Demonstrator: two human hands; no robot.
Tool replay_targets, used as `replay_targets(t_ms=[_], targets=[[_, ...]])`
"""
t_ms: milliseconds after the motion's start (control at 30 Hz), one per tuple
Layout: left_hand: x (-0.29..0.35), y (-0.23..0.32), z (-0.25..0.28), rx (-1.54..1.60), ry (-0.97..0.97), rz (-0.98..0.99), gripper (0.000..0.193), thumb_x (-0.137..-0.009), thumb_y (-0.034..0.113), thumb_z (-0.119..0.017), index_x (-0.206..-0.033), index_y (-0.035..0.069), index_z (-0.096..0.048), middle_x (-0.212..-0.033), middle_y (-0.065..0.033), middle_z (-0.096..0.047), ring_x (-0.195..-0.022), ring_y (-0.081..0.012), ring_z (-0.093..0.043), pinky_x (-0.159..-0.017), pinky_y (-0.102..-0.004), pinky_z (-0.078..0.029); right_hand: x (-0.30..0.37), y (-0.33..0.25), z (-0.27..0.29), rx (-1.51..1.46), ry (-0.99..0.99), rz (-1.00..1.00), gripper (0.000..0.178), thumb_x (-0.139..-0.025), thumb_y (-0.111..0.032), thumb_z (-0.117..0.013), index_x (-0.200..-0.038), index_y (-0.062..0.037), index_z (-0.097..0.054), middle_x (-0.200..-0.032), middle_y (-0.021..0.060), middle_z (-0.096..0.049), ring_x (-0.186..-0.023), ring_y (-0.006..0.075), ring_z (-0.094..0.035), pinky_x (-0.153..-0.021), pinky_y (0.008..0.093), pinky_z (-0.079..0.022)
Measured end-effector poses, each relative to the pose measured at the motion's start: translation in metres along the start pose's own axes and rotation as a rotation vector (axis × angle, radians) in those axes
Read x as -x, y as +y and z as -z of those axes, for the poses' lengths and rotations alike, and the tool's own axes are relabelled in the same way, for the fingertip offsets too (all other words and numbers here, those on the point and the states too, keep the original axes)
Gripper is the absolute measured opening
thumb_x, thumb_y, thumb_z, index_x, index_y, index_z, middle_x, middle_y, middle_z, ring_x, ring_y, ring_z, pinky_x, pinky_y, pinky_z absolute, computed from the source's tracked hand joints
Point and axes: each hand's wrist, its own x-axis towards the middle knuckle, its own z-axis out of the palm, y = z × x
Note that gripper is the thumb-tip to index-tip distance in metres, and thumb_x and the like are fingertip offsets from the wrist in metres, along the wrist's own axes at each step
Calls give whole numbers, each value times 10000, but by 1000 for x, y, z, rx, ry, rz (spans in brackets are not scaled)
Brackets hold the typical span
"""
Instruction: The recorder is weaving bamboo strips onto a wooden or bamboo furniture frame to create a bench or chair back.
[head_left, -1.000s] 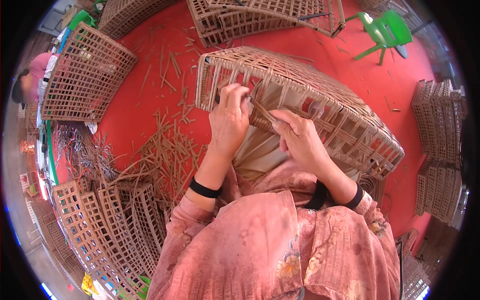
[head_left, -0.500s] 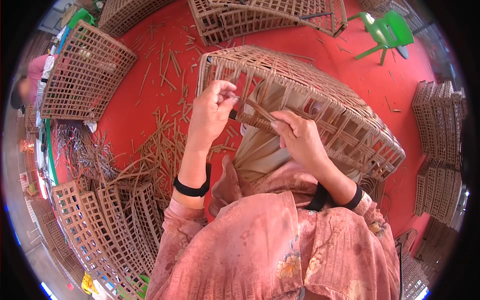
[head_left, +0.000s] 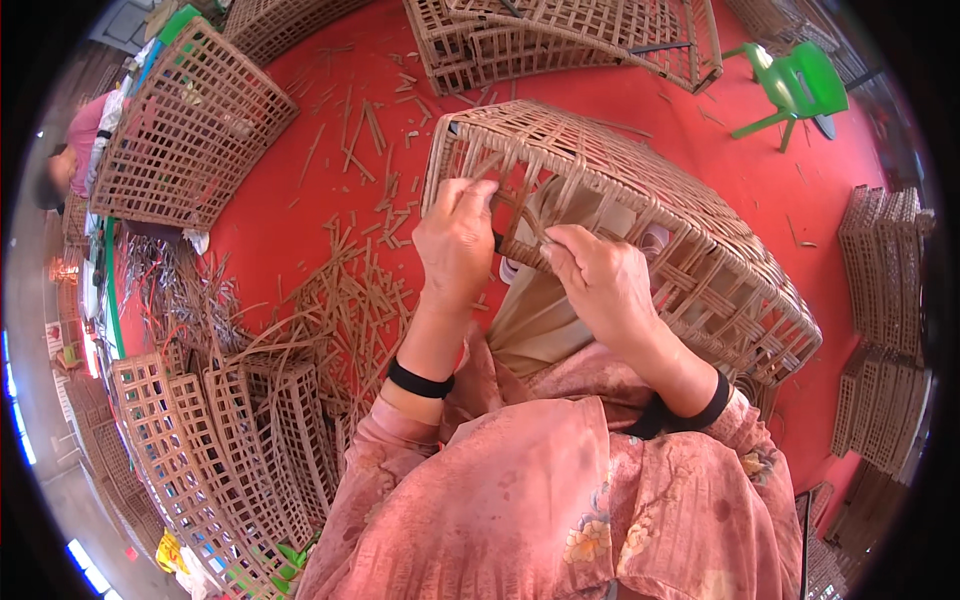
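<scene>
Left hand (head_left: 455,240) has changed most; 0.5 s ago the forearm was swung further out and the thumb and fingers stood looser; now the forearm is angled back in, fingers curled tight, tips at the basket's left-hand openings; whether a strand sits inside that grip, cannot tell, the hand's own back covers it.

Right hand (head_left: 605,280) changed less; thumb and forefinger are pinched narrow, apparently on a brown weaving strip (head_left: 518,212) that runs up and left towards the left hand; other fingers folded under.

Wicker basket (head_left: 610,160) lies tipped just beyond the lap, over the beige trousers (head_left: 545,300), its looser-woven side facing the person; the 2 hands are at the left part of that side, around a wide opening; weave to the right of the right hand looks denser.

Whole view has also slid, basket and green plastic chair (head_left: 805,85) both sitting lower and further right in frame; likely a head move, so not much of that shift should be read as basket motion.

For the weaving, my read: both hands now serve the same small stretch, strip being worked there, not finished; cut strip offcuts (head_left: 345,310) litter the red floor (head_left: 320,105) at left.
</scene>
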Motion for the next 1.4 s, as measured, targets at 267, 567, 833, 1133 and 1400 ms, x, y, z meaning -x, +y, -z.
replay_targets(t_ms=[267, 567, 833, 1133, 1400], targets=[[-5, -9, 4, 33, 90, 77, 253, -889, -54, -623, -1099, 74, -682, -1045, -140, -676, -911, -276, -703, -687, -369, -571, -12, 10, -11, 25, -8, -59, 166, -942, -196, -642, -1016, -54, -687, -696, 206, -661, -675, 404, -677, -614, 485, -536], [-34, -26, 28, 151, -321, 225, 440, -910, -15, -567, -1330, 116, -569, -954, -141, -729, -894, -330, -716, -750, -406, -567, -24, 7, -17, 124, -41, -60, 173, -953, -198, -624, -991, -31, -650, -670, 223, -657, -676, 421, -675, -630, 506, -532], [-51, -38, 51, 401, -557, 337, 348, -943, -34, -603, -1276, 66, -609, -943, -19, -676, -774, -63, -601, -735, -240, -513, -25, 2, -19, 164, -121, -104, 214, -953, -231, -633, -975, -18, -621, -683, 223, -663, -684, 422, -678, -630, 518, -529], [-110, -112, 116, -222, -58, 29, 143, -959, 64, -653, -1090, 52, -708, -978, -88, -737, -856, -151, -688, -769, -287, -547, 9, -9, 6, -49, -130, 191, 272, -907, -223, -696, -1072, -20, -622, -901, 163, -692, -804, 344, -688, -701, 423, -542], [-130, -136, 153, -610, 228, -61, 306, -916, 57, -678, -1220, 95, -675, -1256, -117, -658, -875, -171, -681, -748, -334, -549, 40, 19, -25, -935, -757, -826, 602, -906, -171, -733, -1441, -12, -509, -1027, 97, -731, -863, 136, -682, -707, 269, -518]])
